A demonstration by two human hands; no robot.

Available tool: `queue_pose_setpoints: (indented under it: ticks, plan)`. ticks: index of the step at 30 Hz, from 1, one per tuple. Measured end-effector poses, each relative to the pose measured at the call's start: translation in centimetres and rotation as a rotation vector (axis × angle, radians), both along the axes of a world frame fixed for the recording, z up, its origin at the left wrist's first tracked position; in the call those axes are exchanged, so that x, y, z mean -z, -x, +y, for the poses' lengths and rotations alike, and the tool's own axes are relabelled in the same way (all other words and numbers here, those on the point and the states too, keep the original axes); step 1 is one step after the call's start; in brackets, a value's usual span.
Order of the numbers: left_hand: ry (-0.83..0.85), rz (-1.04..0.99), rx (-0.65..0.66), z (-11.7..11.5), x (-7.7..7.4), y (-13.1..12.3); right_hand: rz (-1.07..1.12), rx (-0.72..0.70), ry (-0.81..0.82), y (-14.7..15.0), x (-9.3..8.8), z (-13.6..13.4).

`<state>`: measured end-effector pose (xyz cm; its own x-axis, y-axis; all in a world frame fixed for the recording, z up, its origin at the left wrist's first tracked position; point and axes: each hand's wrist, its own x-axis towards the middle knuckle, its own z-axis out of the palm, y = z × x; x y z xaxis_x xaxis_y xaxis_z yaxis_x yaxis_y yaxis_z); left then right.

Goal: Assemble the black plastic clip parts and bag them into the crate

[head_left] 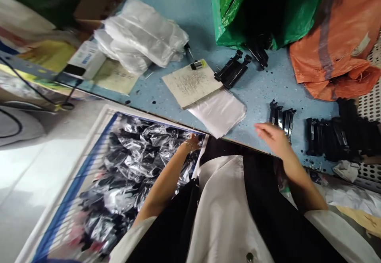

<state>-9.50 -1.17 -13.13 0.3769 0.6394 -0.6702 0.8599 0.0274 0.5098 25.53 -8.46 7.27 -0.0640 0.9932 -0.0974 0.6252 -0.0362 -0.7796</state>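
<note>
By crate [70,191], left hand [190,142] low, right hand [272,138] raised

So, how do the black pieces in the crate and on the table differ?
The bagged black pieces in the blue crate lie heaped in clear plastic; the bare black pieces on the table sit unwrapped in small groups. The left hand reaches the bagged ones, the right hand is by the bare ones. Both are black.

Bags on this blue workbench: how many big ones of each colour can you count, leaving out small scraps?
Green sack: 1
Orange woven sack: 1
Translucent plastic bundles: 2
Total: 4
</note>
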Motion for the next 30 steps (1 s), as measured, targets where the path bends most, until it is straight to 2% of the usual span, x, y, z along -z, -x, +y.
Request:
queue_pose_setpoints:
  ticks: [2,4,5,6,7,9,11,13,15,18,21,24,27,30]
  plan:
    - [0.077,-0.036,0.115,-0.3,-3.3,0.5,-0.366,0.052,-0.127,-4.0,-1.3,1.0]
    - [0.109,-0.207,0.234,-0.9,-7.3,-0.1,-0.656,-0.004,-0.077,-7.0,-1.9,2.1]
    - [0.063,-0.338,0.286,-1.2,-9.3,-1.0,-0.752,-0.049,-0.020,-7.8,-1.8,2.6]
    - [-0.062,-0.463,0.304,-1.4,-11.0,-2.3,-0.814,-0.093,0.036,-8.1,-1.6,3.0]
    - [-0.281,-0.506,0.243,-1.5,-12.5,-4.0,-0.853,-0.130,0.073,-7.8,-1.2,3.3]
    - [-0.653,-0.392,0.092,-1.0,-14.3,-7.5,-0.894,-0.171,0.068,-6.2,-0.4,3.4]
    - [-0.794,-0.235,-0.003,0.1,-14.7,-10.3,-0.900,-0.166,0.026,-4.2,0.4,3.1]
    - [-0.764,-0.204,-0.074,1.7,-14.3,-11.5,-0.890,-0.096,0.032,-2.8,0.9,2.5]
    - [-0.651,-0.281,-0.186,3.4,-13.8,-11.2,-0.875,0.005,0.102,-2.5,1.4,1.9]
    - [-0.413,-0.448,-0.387,5.3,-13.3,-9.5,-0.790,0.094,0.216,-3.8,2.0,1.7]
    - [-0.280,-0.581,-0.491,5.7,-12.9,-8.4,-0.556,0.186,0.263,-5.3,2.3,1.7]
    - [-0.382,-0.596,-0.373,5.0,-12.6,-8.4,0.037,0.274,0.302,-4.5,2.5,1.4]
    - [-0.533,-0.597,-0.198,4.5,-12.5,-8.6,0.669,0.196,0.498,-0.9,3.1,0.8]
    - [-0.624,-0.627,-0.128,4.5,-12.4,-7.9,0.973,0.127,0.745,3.5,4.3,0.7]
